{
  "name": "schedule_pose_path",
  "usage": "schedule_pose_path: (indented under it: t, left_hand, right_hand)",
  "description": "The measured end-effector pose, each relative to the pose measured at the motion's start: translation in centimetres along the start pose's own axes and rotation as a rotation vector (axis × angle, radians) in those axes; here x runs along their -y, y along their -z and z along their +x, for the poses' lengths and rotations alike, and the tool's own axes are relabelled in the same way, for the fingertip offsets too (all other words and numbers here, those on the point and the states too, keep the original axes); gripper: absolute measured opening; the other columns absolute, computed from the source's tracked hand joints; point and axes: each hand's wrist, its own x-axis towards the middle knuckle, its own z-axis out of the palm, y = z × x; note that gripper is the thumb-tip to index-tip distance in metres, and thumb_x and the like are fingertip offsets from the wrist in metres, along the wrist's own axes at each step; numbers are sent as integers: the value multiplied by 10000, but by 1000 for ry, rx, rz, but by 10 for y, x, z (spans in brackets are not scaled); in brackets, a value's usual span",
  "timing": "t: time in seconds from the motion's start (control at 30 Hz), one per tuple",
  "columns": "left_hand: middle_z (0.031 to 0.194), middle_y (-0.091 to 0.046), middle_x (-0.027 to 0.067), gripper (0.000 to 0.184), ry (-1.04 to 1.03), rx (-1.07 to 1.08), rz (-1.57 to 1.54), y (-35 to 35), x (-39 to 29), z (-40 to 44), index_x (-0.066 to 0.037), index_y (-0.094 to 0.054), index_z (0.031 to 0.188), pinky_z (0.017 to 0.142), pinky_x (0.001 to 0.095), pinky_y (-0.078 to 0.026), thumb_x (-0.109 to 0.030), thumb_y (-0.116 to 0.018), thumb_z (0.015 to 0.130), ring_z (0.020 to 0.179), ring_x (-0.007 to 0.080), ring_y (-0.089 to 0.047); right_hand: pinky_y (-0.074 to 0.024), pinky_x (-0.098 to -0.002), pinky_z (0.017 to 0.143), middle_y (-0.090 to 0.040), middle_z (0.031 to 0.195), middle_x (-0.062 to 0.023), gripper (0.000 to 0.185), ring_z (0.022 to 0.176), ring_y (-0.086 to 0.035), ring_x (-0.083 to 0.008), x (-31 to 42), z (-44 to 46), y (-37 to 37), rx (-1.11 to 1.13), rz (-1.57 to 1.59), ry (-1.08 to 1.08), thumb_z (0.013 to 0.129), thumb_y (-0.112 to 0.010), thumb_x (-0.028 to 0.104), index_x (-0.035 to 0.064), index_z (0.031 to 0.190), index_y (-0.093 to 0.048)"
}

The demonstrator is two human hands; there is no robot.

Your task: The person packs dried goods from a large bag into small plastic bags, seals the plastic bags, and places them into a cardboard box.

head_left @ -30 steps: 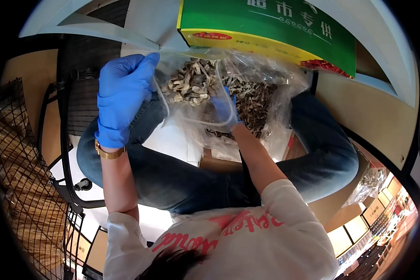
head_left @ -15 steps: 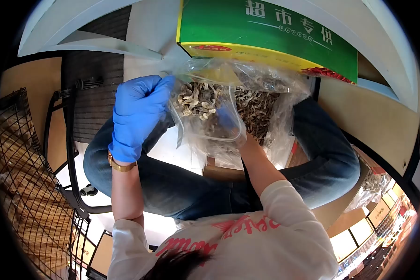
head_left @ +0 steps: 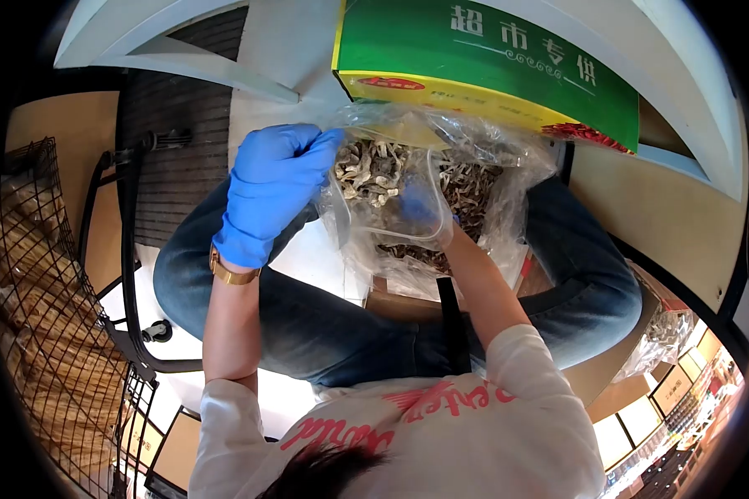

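My left hand (head_left: 283,187), in a blue glove, is closed on the left rim of a clear zip bag (head_left: 395,234). Pale brown dried pieces (head_left: 374,173), which look like dried mushrooms, show at the bag's upper part. My right hand (head_left: 422,201), also gloved in blue, shows hazily through the bag's plastic; its fingers are blurred, and what they hold cannot be made out. Darker dried pieces (head_left: 473,193) fill a large clear plastic liner (head_left: 516,220) beneath and to the right, in a cardboard box (head_left: 404,306) between my legs.
A green and yellow carton (head_left: 474,62) stands just beyond the bags. To the left are a black wire basket (head_left: 54,308) holding tan bundles and a black metal frame (head_left: 129,274). Another plastic-lined box (head_left: 662,333) lies at the right. White curved beams cross the top.
The view has shifted slightly, so my left hand and the zip bag appear farther right. My left hand keeps its grip on the rim; my right hand stays behind the plastic.
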Motion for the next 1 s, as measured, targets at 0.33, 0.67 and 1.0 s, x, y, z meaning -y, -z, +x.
schedule_pose_path:
  t: [0.33,0.67,1.0]
  left_hand:
    - [578,-556,144,410,-199,30,417,-21,-3,5,5,-623,684,545,355,-436,-338,-566,900,494,232,-543]
    - [639,-596,177,412,-263,38,267,-36,7,0,-29,-656,686,610,418,-460,-387,-561,869,614,357,-574]
    - [578,-612,92,396,-179,248,109,-53,1,-8,-15,-649,677,556,323,-488,-331,-570,903,508,182,-598]
  right_hand:
    - [-523,-375,797,-625,1019,-157,570,942,-628,-260,130,-103,43,-83,-742,-66,724,-789,346,68,1172,-570]
    - [-485,-303,875,-624,1078,-73,323,967,-594,-158,181,-211,74,-723,-110,381,787,-694,-24,30,1085,-581]
    - [-543,-315,753,-623,1042,-107,344,901,-626,-182,305,-231,44,-1103,384,685,848,-589,-19,39,1180,-518]
